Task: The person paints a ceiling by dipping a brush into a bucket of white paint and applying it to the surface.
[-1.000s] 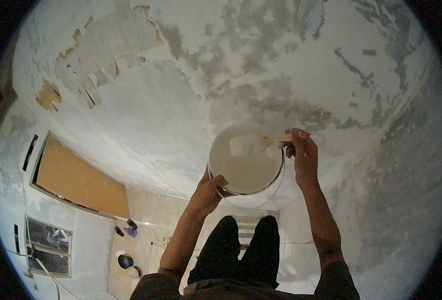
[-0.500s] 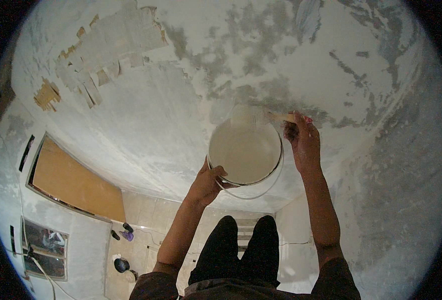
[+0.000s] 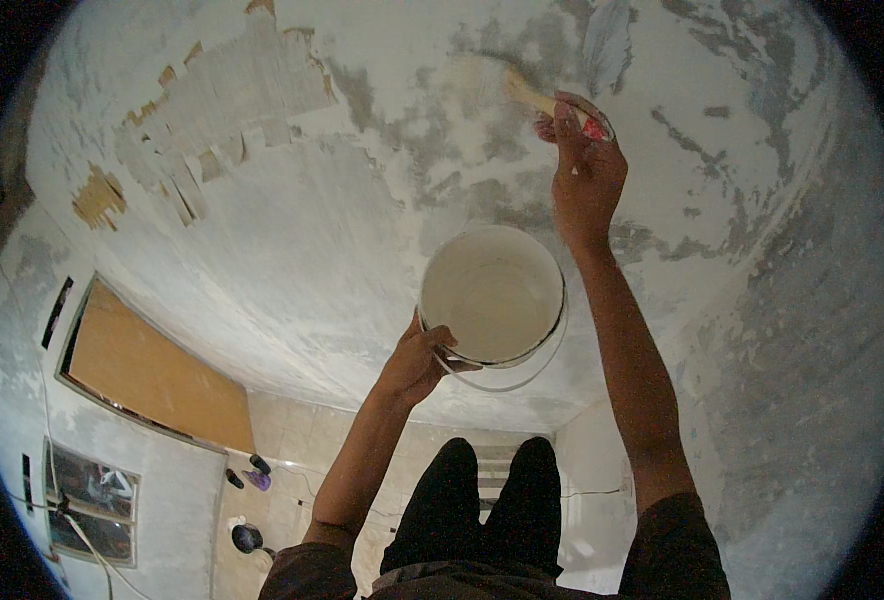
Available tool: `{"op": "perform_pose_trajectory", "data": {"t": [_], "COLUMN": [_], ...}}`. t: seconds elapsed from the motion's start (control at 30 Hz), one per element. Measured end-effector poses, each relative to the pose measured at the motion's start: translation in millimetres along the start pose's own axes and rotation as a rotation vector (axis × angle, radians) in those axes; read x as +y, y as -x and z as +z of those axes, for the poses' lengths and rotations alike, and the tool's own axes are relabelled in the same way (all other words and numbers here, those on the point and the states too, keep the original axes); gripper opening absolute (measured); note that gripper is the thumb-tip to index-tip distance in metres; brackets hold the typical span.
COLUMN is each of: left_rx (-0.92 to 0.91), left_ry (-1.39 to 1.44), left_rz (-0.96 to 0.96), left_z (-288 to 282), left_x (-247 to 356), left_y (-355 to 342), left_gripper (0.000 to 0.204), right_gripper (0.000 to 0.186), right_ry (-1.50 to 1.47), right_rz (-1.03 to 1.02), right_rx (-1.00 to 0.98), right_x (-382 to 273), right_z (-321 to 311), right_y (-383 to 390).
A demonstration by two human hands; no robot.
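Note:
A white bucket [image 3: 493, 296] with a thin wire handle hangs in front of my body, and pale paint or a similar whitish liquid coats its inside. My left hand [image 3: 419, 362] grips the bucket's lower left rim, thumb over the edge. Farther up, my right hand [image 3: 589, 165] is closed around the handle of a paintbrush [image 3: 530, 93], which is pale wood with a red end. The brush's bristles meet the patchy grey-and-white wall [image 3: 442, 140], where they are blurred and blend into the whitish surface.
Peeling strips [image 3: 232, 90] hang from the wall at upper left. An orange-brown door [image 3: 157, 365] and a window [image 3: 92, 500] are at left. Below, shoes [image 3: 259, 466] and a dark pot [image 3: 247, 538] sit on the tiled floor. Slats [image 3: 497, 465] show beyond my knees.
My right hand has carried the brush up and away from the bucket's far rim to the wall. The left hand and bucket have stayed nearly in place.

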State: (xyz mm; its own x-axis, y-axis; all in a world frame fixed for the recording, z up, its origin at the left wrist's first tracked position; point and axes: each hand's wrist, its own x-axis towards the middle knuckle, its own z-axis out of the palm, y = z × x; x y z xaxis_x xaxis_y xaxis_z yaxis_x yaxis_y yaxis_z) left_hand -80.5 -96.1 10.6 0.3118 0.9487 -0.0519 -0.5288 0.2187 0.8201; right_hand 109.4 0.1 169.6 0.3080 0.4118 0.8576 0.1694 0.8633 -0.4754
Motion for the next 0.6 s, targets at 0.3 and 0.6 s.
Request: {"op": "perform_pose_trajectory", "data": {"t": [0.3,0.6], "left_rx": [0.017,0.042], "left_ry": [-0.030,-0.029], "left_rz": [-0.044,-0.065], "left_z": [-8.7,-11.2], "left_x": [-6.5,-19.2], "left_y": [0.6,-0.5], "left_gripper": [0.078,0.077], "right_gripper": [0.019,0.022], "right_ry": [0.423,0.547], "right_rz": [-0.465,-0.647], "right_rx": [0.195,-0.374], "right_x": [-0.6,16.6], "right_z": [-65.2,-9.5], "right_y": [-25.3,23.0]}}
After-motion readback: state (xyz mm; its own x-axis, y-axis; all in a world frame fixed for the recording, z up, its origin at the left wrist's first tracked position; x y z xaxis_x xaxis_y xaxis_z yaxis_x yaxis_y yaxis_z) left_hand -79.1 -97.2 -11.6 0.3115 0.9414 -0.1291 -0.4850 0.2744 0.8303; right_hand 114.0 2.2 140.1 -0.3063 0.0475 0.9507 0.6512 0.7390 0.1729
